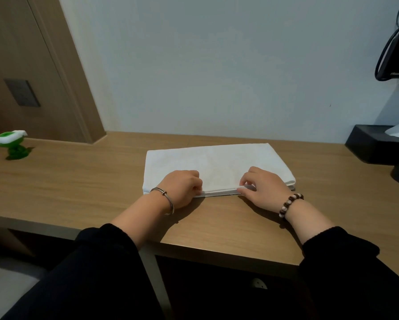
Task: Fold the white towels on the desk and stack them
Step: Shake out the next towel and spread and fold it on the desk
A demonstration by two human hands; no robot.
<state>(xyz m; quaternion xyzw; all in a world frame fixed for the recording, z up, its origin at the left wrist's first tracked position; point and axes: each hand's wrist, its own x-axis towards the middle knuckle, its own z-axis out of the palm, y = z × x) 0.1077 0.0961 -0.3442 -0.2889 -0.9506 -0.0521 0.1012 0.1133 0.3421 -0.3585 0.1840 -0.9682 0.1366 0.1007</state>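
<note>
White towel (219, 162), folded flat, lies on the tabletop (78, 181) near the wall. Left hand (182, 187) and right hand (263, 188) each pinch its near edge, grip curled tight on the layers. If either pinch misses a layer, the fold may skew.

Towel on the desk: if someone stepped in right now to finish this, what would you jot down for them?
Left hand pinches the near edge of the towel; right hand pinches the same edge further right.
The towel lies flat on the desk, folded into a long rectangle.
Done: at least one fold.
Left: likely another fold, then stacking; no second towel is in view.
</note>
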